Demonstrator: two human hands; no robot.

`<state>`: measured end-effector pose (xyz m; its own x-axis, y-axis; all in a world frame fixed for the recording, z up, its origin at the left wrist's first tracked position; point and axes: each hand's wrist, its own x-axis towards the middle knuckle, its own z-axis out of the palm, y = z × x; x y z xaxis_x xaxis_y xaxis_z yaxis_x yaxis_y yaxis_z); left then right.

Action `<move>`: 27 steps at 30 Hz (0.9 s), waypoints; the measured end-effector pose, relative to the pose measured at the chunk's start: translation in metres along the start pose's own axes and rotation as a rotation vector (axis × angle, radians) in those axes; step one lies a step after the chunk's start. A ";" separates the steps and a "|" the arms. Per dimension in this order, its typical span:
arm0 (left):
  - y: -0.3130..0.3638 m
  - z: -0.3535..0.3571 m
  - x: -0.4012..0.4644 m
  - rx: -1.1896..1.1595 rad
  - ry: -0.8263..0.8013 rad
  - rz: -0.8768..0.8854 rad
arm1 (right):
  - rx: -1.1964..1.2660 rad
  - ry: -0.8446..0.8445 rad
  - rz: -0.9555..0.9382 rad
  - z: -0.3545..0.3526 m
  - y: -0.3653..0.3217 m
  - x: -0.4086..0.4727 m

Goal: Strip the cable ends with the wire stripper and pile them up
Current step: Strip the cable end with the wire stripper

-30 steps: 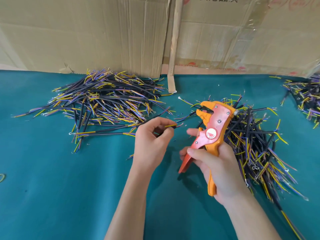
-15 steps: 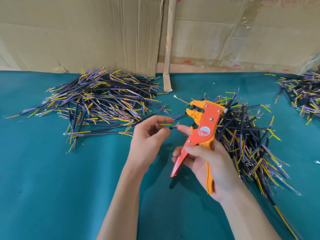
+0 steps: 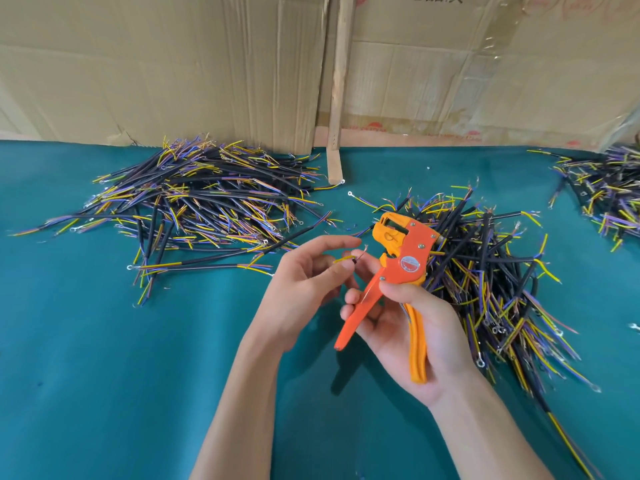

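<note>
Teal cloth over the desk [image 3: 104,358], smooth and matte, with worn, creased cardboard [image 3: 156,64] propped upright along its far edge and a pale wooden slat [image 3: 337,91] leaning at the seam between two sheets. Left of centre on the cloth, a loose heap of cables [image 3: 207,206]: thin black sheaths fraying into yellow, blue and purple cores, some tipped with small metal ring terminals. Right of centre, a second, denser heap [image 3: 485,271], fanned toward the near right; a third heap [image 3: 609,195] at the far right edge. Above the desk between the first two heaps, the left hand [image 3: 304,289], fingers curled, pinching a short cable [image 3: 346,259] between thumb and forefinger, yellow core and bare copper strands pointing right toward the stripper. The right hand [image 3: 408,327], palm up, wrapped around the handles of the stripper [image 3: 398,268], glossy orange and yellow plastic with a round label, handles spread apart, head just beside the cable's bare tip.
</note>
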<state>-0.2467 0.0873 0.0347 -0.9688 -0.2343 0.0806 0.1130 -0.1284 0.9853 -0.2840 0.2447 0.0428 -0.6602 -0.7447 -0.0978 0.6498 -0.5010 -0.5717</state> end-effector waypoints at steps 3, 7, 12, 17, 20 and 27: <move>-0.002 0.001 0.000 -0.076 -0.036 -0.031 | 0.004 0.009 0.025 0.002 0.004 0.000; -0.004 0.000 0.002 -0.079 -0.045 -0.020 | -0.096 0.024 -0.007 0.001 0.004 0.000; -0.003 0.002 0.002 0.002 -0.078 0.000 | -0.185 0.028 -0.014 -0.001 0.002 0.001; 0.001 0.003 0.001 0.113 0.054 0.059 | -0.280 0.222 -0.164 -0.007 -0.005 0.002; 0.002 0.003 0.001 0.137 0.058 0.064 | -0.247 0.184 -0.217 -0.008 -0.009 0.000; 0.003 0.003 0.002 0.182 0.007 0.058 | -0.307 0.127 -0.140 -0.001 0.001 0.001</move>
<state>-0.2485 0.0891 0.0384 -0.9602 -0.2431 0.1379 0.1265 0.0623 0.9900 -0.2844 0.2436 0.0407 -0.7890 -0.6077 -0.0908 0.4192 -0.4244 -0.8026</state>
